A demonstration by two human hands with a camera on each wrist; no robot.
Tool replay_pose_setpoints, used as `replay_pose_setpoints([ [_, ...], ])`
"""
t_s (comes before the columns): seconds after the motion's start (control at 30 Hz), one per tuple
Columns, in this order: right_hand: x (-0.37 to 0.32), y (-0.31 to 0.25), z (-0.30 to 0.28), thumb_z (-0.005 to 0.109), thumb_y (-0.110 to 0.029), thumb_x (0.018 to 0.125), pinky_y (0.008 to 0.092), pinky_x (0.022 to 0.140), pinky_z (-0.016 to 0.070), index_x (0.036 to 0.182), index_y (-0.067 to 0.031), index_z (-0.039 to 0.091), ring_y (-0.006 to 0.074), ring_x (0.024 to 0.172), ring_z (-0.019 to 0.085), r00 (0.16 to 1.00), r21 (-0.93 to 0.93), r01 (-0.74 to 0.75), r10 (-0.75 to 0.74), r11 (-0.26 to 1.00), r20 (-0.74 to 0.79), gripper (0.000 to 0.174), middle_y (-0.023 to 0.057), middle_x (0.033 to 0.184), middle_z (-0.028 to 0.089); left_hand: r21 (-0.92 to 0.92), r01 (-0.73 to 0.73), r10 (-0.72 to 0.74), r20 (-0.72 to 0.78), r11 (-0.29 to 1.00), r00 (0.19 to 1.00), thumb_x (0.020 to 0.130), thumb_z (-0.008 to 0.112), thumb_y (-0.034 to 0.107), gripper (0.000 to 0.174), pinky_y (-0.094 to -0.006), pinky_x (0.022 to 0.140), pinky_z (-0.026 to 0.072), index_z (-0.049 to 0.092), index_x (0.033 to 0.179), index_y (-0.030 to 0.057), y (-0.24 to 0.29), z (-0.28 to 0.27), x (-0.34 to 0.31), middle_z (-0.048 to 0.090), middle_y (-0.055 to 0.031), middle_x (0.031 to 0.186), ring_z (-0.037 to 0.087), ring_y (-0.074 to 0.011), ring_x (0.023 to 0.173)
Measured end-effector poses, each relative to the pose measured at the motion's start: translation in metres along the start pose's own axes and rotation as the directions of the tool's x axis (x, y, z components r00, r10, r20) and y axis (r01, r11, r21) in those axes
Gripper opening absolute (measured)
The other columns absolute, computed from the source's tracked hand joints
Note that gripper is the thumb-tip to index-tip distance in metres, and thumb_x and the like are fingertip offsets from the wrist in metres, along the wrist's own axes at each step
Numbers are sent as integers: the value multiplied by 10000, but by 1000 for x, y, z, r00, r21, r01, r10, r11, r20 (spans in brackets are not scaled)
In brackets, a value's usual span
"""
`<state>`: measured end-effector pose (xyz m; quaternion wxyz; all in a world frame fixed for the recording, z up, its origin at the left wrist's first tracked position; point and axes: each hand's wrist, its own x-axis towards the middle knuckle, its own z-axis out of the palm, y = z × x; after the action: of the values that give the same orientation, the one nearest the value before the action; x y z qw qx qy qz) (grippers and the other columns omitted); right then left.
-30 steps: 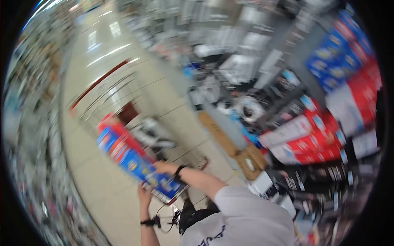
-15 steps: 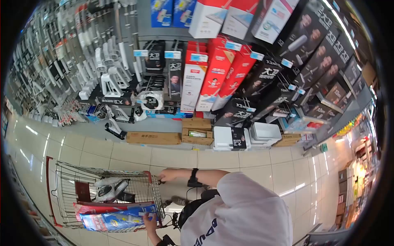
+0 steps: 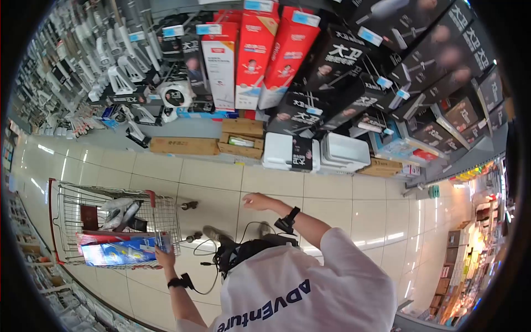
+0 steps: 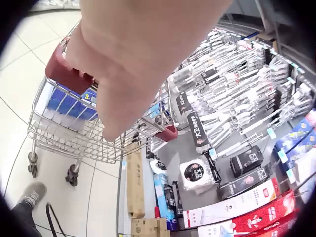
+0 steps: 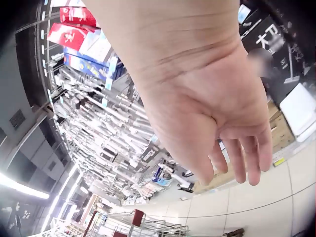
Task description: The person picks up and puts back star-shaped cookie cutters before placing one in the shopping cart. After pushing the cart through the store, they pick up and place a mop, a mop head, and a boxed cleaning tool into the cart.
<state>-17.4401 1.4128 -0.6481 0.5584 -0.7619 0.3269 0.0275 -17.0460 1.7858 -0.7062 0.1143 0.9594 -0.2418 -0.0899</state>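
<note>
A wire shopping cart point(image 3: 52, 221) with red trim stands at the left in the head view. My left hand point(image 3: 165, 257) grips its near-end handle, and in the left wrist view the hand covers the bar between red corner pieces. Inside the cart lie a long blue box point(image 3: 117, 252), a red package point(image 3: 108, 237) beside it, and a white-and-black item point(image 3: 123, 213). My right hand point(image 3: 259, 201) hangs in the air over the aisle, holding nothing; in the right wrist view its fingers point(image 5: 253, 160) hang loosely down.
Shelving along the far side carries upright red boxes point(image 3: 254, 61), black boxes point(image 3: 334, 58) and many mops point(image 3: 83, 55). White bins point(image 3: 344, 149) and brown cartons point(image 3: 184, 146) sit at its foot. The tiled floor point(image 3: 218, 174) runs between the shelf and me. A cable point(image 3: 214, 276) hangs near my waist.
The view swung round to the shelf. My right hand, earlier on the blue box and then at the cart's end, has come away to the right. The left hand stays at the cart's near end.
</note>
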Motion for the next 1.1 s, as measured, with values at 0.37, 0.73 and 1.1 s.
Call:
replay_pose_setpoints([
  [0.37, -194, 135, -73, 667, -391, 877, 399, 921, 524, 1257, 11, 613, 343, 1077, 661, 864, 78, -363, 367, 929, -346, 556, 227, 1135, 691, 212, 255, -290, 158, 943, 944, 640, 813, 337, 891, -464, 1055, 441, 445, 1366, -23, 51, -36, 18, 549, -263, 1350, 507, -423, 1276],
  [0.73, -197, 155, -66, 658, -407, 910, 355, 851, 543, 1305, 15, 578, 246, 970, 684, 821, 262, -345, 425, 902, -382, 583, 170, 1121, 697, 309, 177, -214, 90, 934, 973, 829, 577, 211, 701, -569, 1033, 399, 324, 1420, -67, 59, 1, -4, 481, -309, 1347, 442, -517, 1265],
  [1.1, -154, 150, -248, 676, -209, 922, 354, 870, 532, 1270, -21, 590, 263, 1004, 674, 775, 177, 88, 44, 980, -630, 404, 158, 1090, 693, 113, -101, 106, -39, 988, 994, 768, 719, 122, 685, -495, 1063, 382, 426, 1363, -52, 162, 19, -18, 523, -285, 1280, 463, -474, 1247],
])
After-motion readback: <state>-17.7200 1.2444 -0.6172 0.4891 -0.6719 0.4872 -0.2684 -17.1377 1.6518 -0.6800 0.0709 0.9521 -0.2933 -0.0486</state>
